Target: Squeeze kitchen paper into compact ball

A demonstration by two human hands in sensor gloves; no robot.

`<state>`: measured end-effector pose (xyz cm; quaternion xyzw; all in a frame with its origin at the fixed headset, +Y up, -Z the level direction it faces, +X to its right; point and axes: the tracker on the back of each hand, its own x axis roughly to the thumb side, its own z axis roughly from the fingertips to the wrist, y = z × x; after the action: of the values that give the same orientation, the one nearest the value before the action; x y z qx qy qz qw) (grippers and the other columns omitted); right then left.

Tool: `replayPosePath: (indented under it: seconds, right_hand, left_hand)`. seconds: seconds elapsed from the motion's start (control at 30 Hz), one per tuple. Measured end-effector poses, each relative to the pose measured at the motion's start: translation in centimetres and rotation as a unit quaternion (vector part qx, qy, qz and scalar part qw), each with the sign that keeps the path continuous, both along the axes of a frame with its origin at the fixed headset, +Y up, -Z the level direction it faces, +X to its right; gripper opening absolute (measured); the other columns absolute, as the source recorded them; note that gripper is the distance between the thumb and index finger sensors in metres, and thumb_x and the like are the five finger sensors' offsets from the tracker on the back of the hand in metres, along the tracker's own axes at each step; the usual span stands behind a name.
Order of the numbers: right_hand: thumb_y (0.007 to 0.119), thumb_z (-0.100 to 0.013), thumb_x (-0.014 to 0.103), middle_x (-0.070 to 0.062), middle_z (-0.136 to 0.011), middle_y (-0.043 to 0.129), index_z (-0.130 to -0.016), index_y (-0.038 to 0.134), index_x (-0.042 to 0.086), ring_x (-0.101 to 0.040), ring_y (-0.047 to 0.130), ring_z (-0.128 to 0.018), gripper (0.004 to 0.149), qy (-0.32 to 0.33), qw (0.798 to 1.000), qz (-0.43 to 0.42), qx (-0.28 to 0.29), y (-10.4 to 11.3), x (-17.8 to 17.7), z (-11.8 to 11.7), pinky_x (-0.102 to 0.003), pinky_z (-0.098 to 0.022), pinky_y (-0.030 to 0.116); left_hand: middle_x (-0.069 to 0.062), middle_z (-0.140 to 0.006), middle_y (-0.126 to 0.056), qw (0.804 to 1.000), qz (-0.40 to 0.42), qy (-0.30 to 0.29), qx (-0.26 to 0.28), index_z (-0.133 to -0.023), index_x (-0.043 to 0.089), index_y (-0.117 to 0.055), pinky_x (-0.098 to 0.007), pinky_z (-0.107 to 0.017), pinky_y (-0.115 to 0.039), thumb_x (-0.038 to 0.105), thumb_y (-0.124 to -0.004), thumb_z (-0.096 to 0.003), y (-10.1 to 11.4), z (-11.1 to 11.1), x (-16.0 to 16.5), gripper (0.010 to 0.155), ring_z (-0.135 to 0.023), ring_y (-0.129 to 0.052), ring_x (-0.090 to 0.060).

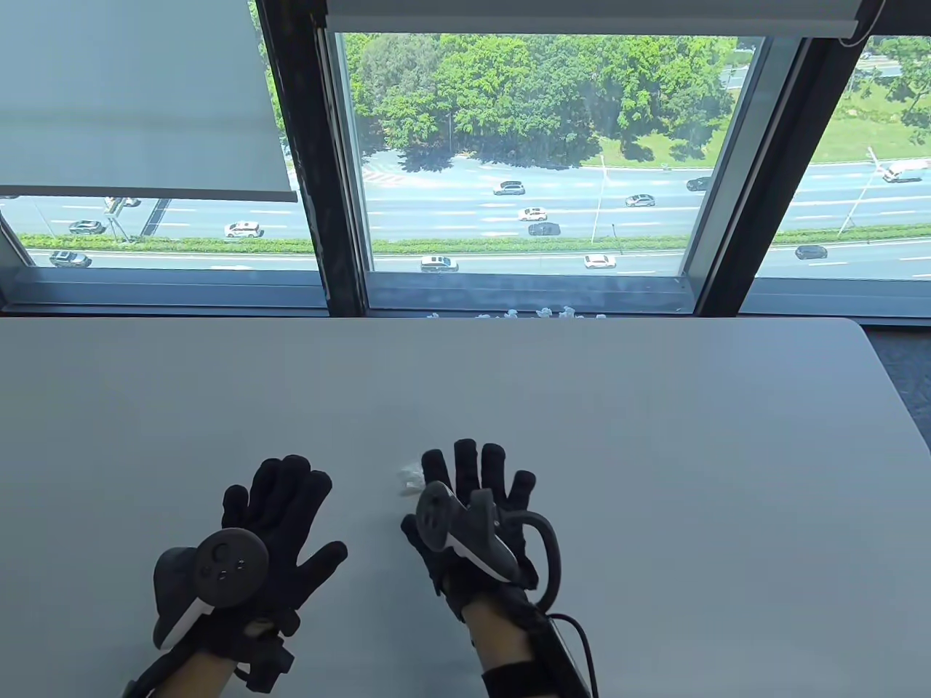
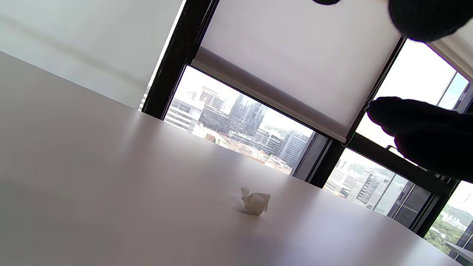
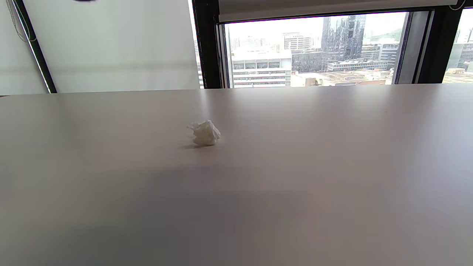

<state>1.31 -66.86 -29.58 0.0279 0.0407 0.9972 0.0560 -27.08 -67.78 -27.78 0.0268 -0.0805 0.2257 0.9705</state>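
Observation:
A small white crumpled ball of kitchen paper (image 1: 409, 480) lies on the white table (image 1: 654, 436), partly hidden behind my right hand's index finger. It shows clearly in the left wrist view (image 2: 255, 201) and the right wrist view (image 3: 205, 133), lying free on the table. My left hand (image 1: 284, 502) hovers left of the ball with fingers spread, holding nothing. My right hand (image 1: 476, 472) is just right of the ball, fingers spread and extended, holding nothing. Dark fingertips (image 2: 425, 140) of my left hand show at the right edge of the left wrist view.
Several small white paper bits (image 1: 524, 314) lie beyond the table's far edge by the window sill. The window frame (image 1: 320, 218) and a lowered blind (image 1: 138, 102) stand behind the table. The table's right corner (image 1: 873, 349) is rounded.

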Motion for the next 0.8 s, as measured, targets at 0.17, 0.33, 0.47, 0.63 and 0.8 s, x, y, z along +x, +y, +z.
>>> replayPosePath:
  seconds: [0.17,0.33,0.47,0.63,0.8]
  right_hand:
    - [0.045,-0.051,0.077,-0.002,-0.116,-0.005,-0.112,0.001,0.044,-0.037,-0.004,-0.111,0.082,-0.014,0.998,-0.039,0.052,-1.3,4.4,3.4,-0.067,-0.074,0.015]
    - [0.045,-0.051,0.077,0.000,-0.115,-0.007,-0.111,0.000,0.046,-0.035,-0.006,-0.109,0.081,-0.047,0.993,-0.108,0.008,-2.2,6.4,2.4,-0.066,-0.073,0.012]
    - [0.046,-0.051,0.076,0.000,-0.114,-0.008,-0.111,0.000,0.046,-0.036,-0.007,-0.109,0.081,-0.047,0.990,-0.130,-0.010,-2.7,6.7,2.2,-0.066,-0.072,0.012]
    - [0.046,-0.051,0.076,0.000,-0.114,-0.009,-0.110,0.000,0.046,-0.035,-0.007,-0.109,0.080,-0.042,0.990,-0.132,-0.006,-2.6,6.4,2.2,-0.066,-0.073,0.012]
    - [0.046,-0.052,0.075,0.000,-0.114,-0.008,-0.110,0.000,0.046,-0.036,-0.007,-0.109,0.079,-0.043,0.990,-0.137,-0.007,-2.8,6.5,2.2,-0.066,-0.073,0.012]
  left_hand:
    - [0.030,-0.128,-0.014,1.000,-0.009,0.001,0.002,-0.110,0.063,-0.027,-0.047,-0.090,-0.010,0.080,-0.068,-0.0398,-0.1,0.1,0.1,0.084,-0.123,-0.008,0.000]
    - [0.027,-0.129,-0.015,1.000,-0.020,-0.005,0.010,-0.111,0.060,-0.027,-0.048,-0.089,-0.011,0.080,-0.068,-0.0400,-0.2,0.3,0.4,0.084,-0.123,-0.010,-0.004]
    - [0.026,-0.128,-0.014,1.000,-0.019,-0.005,-0.003,-0.111,0.060,-0.027,-0.049,-0.088,-0.011,0.080,-0.068,-0.0402,-0.5,0.1,0.4,0.085,-0.123,-0.010,-0.005]
    - [0.026,-0.128,-0.014,1.000,-0.022,-0.008,-0.004,-0.111,0.059,-0.024,-0.049,-0.088,-0.011,0.080,-0.068,-0.0402,-0.5,0.1,0.5,0.086,-0.123,-0.009,-0.005]
    - [0.026,-0.128,-0.014,1.000,-0.020,-0.009,-0.001,-0.111,0.058,-0.022,-0.049,-0.088,-0.011,0.080,-0.067,-0.0404,-0.5,0.1,0.5,0.086,-0.123,-0.009,-0.005]
